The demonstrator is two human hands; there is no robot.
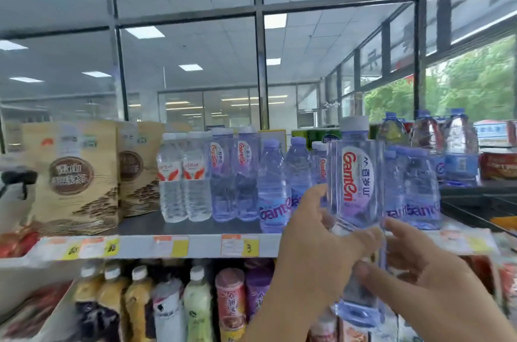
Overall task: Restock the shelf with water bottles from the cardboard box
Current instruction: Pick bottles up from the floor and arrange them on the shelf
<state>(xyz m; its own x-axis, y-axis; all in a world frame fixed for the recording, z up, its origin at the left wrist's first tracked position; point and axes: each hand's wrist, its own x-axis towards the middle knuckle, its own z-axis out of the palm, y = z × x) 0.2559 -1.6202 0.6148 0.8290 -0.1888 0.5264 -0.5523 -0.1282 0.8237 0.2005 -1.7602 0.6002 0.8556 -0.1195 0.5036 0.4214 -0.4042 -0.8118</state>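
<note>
My left hand (316, 246) grips the base of a clear square water bottle (356, 173) with a red and white label and a white cap. It holds the bottle upright in front of the top shelf (195, 225). My right hand (425, 285) is just below and to the right, fingers curled around a second clear water bottle (359, 311) that hangs lower, its upper part hidden behind my hands. Matching bottles (246, 168) stand in rows on the shelf, behind and on both sides of the raised one. The cardboard box is out of view.
Brown paper bags (72, 173) fill the shelf's left part. Large blue-capped jugs (458, 151) stand at the far right. Several coloured drink bottles (195, 299) line the lower shelf. Price tags (167, 246) run along the shelf's front rail. Windows rise behind.
</note>
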